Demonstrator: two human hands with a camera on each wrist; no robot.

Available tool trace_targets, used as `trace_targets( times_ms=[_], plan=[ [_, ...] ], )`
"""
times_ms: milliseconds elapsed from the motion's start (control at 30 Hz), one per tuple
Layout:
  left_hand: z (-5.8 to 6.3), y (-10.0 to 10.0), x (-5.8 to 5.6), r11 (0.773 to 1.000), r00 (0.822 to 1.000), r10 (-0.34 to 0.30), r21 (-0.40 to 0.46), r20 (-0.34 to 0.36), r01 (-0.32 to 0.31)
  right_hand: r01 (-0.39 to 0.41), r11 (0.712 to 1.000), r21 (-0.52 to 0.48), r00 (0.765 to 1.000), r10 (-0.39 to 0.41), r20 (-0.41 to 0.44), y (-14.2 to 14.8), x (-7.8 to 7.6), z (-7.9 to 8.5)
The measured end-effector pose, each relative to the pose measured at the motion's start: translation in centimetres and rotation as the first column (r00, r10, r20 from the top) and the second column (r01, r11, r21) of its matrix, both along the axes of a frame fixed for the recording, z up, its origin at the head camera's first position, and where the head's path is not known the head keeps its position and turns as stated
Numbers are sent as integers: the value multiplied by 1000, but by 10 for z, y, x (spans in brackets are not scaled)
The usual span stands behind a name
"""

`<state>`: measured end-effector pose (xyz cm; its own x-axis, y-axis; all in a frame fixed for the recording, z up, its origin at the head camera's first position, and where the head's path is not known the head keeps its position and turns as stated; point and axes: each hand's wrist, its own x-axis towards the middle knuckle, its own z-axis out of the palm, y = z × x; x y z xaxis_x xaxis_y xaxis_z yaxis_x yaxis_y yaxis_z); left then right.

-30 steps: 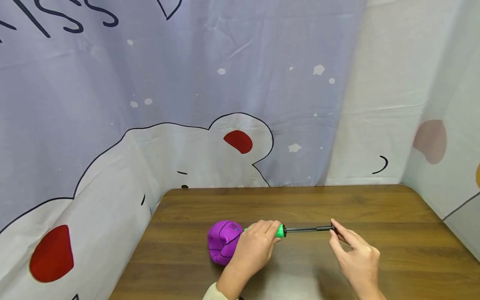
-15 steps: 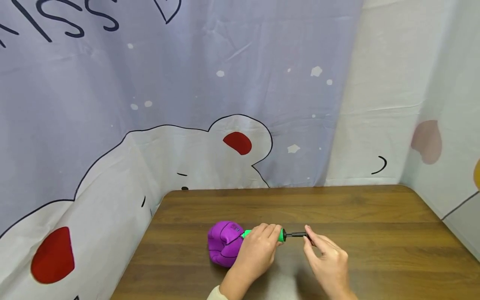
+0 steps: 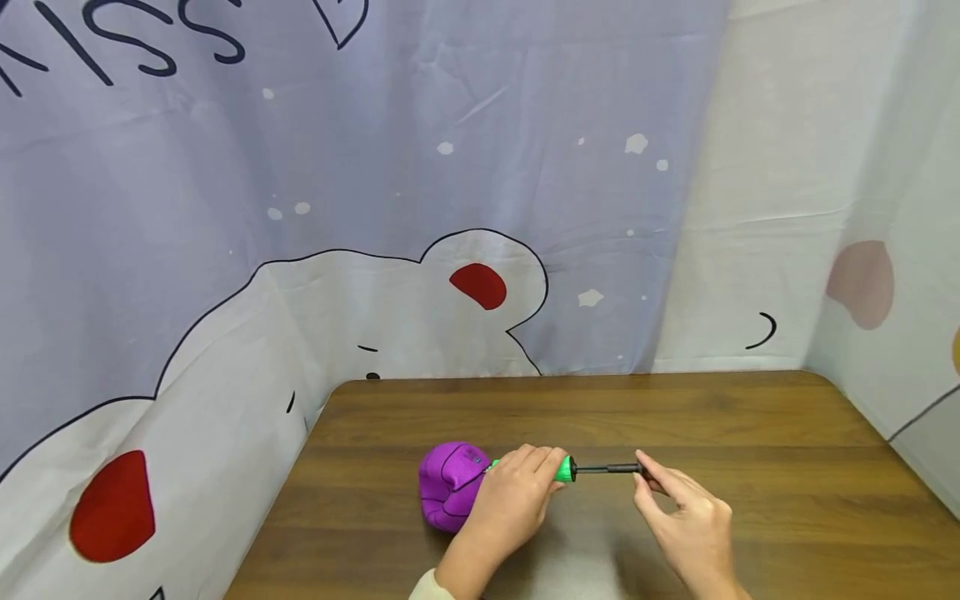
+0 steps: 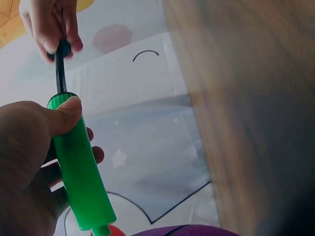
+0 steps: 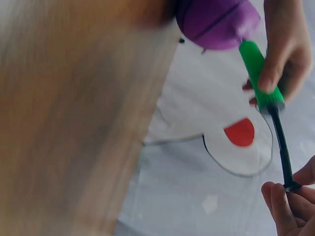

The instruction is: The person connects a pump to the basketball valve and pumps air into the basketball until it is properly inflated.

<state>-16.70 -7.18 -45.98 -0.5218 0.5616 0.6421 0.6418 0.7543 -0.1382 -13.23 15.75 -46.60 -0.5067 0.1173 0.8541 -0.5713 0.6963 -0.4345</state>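
Note:
My left hand (image 3: 516,496) grips the green barrel of a small hand pump (image 4: 81,167), thumb along its side in the left wrist view. The pump's nozzle end meets a purple ball (image 3: 448,486), which is dented and partly deflated, with black seam lines. From the barrel's other end a black rod (image 5: 280,145) stands well out. My right hand (image 3: 692,521) pinches the black handle at the end of that rod between thumb and fingers. The pump lies nearly level in the head view, ball at left and handle at right.
A brown wooden table (image 3: 750,417) lies under the hands. Behind it and along both sides hangs a pale printed curtain (image 3: 480,150) with bear drawings, meeting the table's back edge.
The right hand pushed the pump's handle in toward the left hand, then drew it partway back out to the right. The left hand and the ball stay nearly in place.

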Motion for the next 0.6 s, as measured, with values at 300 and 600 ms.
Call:
trace_targets(
  times_ms=[300, 600],
  plan=[
    [5, -7, -3, 1000, 1000, 3, 31, 10, -3, 50, 998, -34, 998, -51, -30, 18, -2, 9],
    [4, -1, -2, 1000, 998, 20, 4, -68, -19, 53, 998, -23, 998, -54, -43, 5, -1, 4]
  ],
)
